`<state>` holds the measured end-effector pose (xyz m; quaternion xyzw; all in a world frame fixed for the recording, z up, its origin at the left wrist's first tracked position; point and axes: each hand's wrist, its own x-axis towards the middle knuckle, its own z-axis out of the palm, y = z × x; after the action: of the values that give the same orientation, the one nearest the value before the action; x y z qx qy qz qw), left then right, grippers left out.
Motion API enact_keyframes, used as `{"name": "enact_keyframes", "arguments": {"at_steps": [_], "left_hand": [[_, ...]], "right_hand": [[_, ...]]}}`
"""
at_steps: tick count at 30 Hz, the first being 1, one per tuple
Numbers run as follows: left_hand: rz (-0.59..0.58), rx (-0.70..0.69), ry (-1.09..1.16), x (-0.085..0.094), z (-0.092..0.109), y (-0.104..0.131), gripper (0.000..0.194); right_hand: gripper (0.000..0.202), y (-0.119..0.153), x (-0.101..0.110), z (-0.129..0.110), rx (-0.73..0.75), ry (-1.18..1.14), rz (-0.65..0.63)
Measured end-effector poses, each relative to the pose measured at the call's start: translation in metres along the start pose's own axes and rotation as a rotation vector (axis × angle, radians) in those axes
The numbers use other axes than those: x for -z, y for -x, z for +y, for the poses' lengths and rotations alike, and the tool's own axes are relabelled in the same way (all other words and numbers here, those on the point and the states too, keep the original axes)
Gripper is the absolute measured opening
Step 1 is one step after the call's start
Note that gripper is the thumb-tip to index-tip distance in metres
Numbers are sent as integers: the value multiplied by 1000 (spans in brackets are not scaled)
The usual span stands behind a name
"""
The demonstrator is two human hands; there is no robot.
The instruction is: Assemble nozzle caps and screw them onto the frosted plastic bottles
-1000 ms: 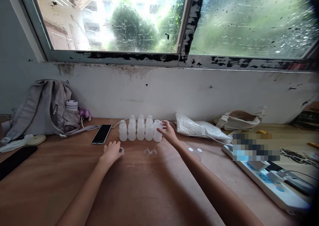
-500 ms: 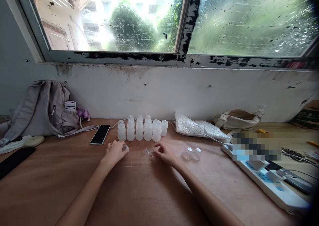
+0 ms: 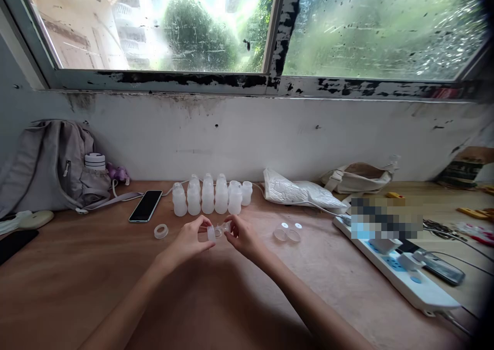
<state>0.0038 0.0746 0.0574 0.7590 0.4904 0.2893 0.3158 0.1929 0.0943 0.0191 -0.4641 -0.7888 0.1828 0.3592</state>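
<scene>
My left hand (image 3: 195,237) holds a clear plastic ring (image 3: 211,233) between thumb and fingers. Close on its right, my right hand (image 3: 241,235) pinches a small clear nipple-shaped piece (image 3: 226,227). Another small clear piece (image 3: 218,232) shows between the two hands. A white ring (image 3: 161,231) lies on the table left of my left hand. Behind the hands stand several frosted bottles (image 3: 207,195) in a cluster. Two clear round lids (image 3: 280,234) lie to the right of my right hand.
A phone (image 3: 145,206) and a grey backpack (image 3: 54,164) are at the left. At the back right lie a silvery-white pouch (image 3: 301,190) and a beige bag (image 3: 358,177). A white power strip (image 3: 428,293) with plugs and cables runs along the right side.
My left hand has moved right with a ring, close to my right hand. My right hand has picked up a small clear piece. A white ring now shows at the left. The view has shifted.
</scene>
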Motion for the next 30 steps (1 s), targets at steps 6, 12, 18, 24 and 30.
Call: {"name": "enact_keyframes", "arguments": {"at_steps": [6,12,18,24,30], "left_hand": [[3,-51,81,-5,6,1,25],[39,-40,154,-9,0,-1,35],[40,-60,317,-9,0,-2,40],[63,-155,235,-7,11,3,37],[67,-80,72,-9,16,5,41]], "right_hand": [[32,9,-1,-20,147,54,-42],[49,9,11,-33,176,-161,-129],[27,0,20,-33,-56,-608,-71],[29,-2,23,-33,-331,-866,-234],[21,-2,18,-35,-293,-804,-67]]}}
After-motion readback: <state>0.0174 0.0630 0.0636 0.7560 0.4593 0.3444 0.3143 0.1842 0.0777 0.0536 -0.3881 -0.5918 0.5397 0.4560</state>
